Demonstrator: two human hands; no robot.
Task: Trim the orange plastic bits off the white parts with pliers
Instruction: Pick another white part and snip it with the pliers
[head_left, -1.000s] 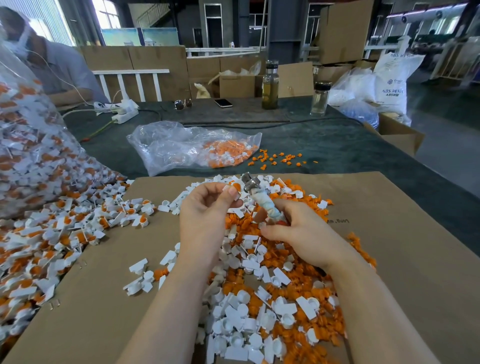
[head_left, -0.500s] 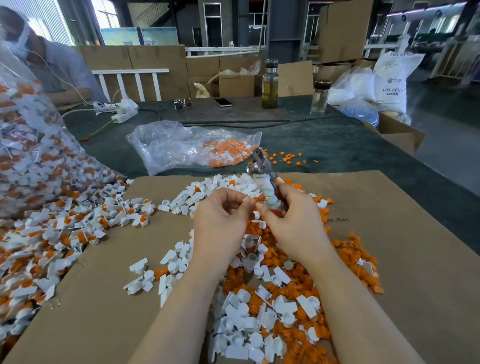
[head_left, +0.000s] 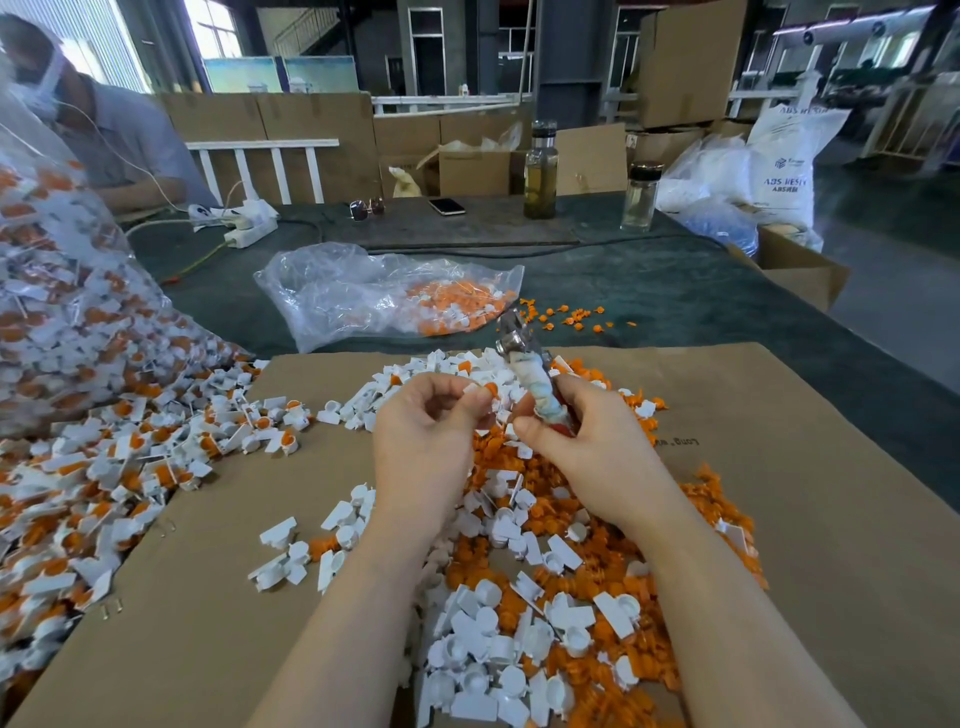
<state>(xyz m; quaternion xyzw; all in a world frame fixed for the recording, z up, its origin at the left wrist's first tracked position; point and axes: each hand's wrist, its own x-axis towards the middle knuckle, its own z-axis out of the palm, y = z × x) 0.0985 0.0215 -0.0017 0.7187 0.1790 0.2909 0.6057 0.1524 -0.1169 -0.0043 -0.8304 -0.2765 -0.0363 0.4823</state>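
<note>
A factory floor or warehouse workshop: stacked cardboard boxes (head_left: 685, 62) at 1 o'clock, a sack marked ABS resin (head_left: 787, 161) at 2 o'clock (raw plastic stock), and heaped moulded parts (head_left: 93, 467) across a long counter (head_left: 675, 291).

From my feed I can read only two bits of text. The white sack (head_left: 784, 161) off the far right corner of the worktop carries dark blue print: "ABS RESIN", top of the letters cut by a fold, w/ a smaller line under it starting "ABS" then chars I can't make out. There's a small blue logo above w/ a word beside it, too small to read. The brown cardboard sheet (head_left: 779, 467) on the worktop has a short printed word near its right edge, upside down to me; looks like "Long" plus a few more letters, not sure.
</note>
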